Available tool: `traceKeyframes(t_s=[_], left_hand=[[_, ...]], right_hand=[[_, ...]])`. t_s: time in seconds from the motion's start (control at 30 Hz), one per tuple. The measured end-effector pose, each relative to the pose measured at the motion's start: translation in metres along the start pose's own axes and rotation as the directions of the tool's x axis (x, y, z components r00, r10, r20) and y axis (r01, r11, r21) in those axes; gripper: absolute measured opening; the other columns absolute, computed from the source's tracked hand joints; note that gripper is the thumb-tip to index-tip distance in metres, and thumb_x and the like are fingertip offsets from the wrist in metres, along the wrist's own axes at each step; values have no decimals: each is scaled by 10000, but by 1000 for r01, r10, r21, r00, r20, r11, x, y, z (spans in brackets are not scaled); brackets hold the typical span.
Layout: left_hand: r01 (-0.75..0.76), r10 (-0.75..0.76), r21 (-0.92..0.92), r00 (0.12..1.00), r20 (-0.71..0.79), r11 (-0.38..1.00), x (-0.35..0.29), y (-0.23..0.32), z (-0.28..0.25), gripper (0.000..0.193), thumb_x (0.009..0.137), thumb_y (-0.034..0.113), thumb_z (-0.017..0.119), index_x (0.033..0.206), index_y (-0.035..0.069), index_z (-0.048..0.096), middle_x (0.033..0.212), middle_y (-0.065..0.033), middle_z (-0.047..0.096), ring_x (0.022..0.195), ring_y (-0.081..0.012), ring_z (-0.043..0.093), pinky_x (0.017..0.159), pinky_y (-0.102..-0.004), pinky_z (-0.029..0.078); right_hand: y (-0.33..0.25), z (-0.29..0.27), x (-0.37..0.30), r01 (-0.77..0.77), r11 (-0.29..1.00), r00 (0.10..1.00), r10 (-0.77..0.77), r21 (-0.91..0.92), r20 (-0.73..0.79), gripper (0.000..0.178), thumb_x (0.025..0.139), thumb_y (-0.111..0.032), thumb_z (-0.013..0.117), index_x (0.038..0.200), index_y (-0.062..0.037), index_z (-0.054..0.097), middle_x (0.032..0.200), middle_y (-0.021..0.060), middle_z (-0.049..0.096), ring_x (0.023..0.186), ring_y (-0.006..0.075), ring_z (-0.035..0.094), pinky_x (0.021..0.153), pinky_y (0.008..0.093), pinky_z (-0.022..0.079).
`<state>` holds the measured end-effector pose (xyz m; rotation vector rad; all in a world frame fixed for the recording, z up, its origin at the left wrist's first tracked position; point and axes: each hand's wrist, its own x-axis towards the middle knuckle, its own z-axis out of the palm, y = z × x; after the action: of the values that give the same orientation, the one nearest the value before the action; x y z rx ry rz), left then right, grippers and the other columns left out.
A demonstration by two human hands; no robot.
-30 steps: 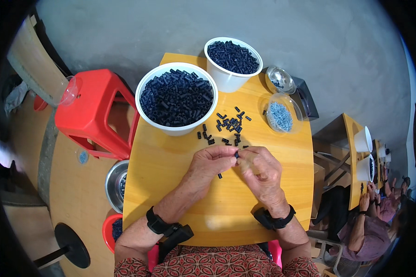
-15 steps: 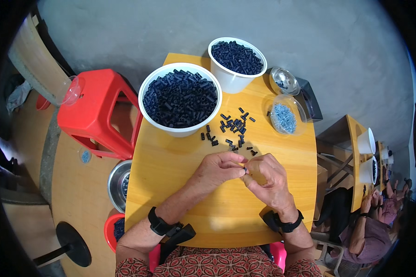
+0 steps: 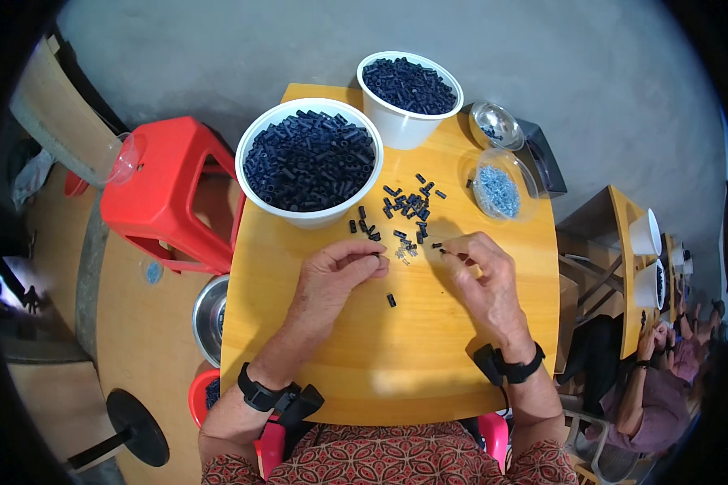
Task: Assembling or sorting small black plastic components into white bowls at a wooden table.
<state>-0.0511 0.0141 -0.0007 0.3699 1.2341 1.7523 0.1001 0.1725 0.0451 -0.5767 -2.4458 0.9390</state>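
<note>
At ten o'clock from the right hand [image 3: 487, 281], its fingers' grip unclear, a black tube [image 3: 436, 245] is seen crosswise, a dark piece [image 3: 376, 255] pinched by the left hand [image 3: 332, 275].

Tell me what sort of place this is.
Probably a small-parts workshop: white buckets full of black tubular pieces, a clear tub of small metallic parts, and people at another table.
</note>
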Motion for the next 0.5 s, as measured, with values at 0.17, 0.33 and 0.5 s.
traceKeyframes(t_s=[0.17,0.33,0.5], left_hand=[[-68,67,-12,996,-50,998,4,-13,-6,192,898,39,572,1074,-24,617,942,-100,658,866,-174,648,843,-288,524],[-46,44,-44,998,-42,998,5,-13,-10,207,902,38,567,1100,-12,602,936,-111,659,847,-176,654,832,-286,529],[-50,48,-60,998,-37,997,5,-14,-12,214,898,28,571,1110,0,583,938,-121,661,849,-177,657,822,-286,534]], right_hand=[[13,22,9,193,972,977,-178,-133,117,74,777,-21,640,850,-17,630,799,116,588,773,295,583,683,377,490],[16,38,8,247,934,968,-223,-259,120,66,760,-22,643,819,-36,615,770,108,541,753,307,564,667,400,485],[11,44,8,304,912,948,-262,-274,180,74,745,-22,648,797,-32,596,773,104,529,765,296,561,666,384,487]])
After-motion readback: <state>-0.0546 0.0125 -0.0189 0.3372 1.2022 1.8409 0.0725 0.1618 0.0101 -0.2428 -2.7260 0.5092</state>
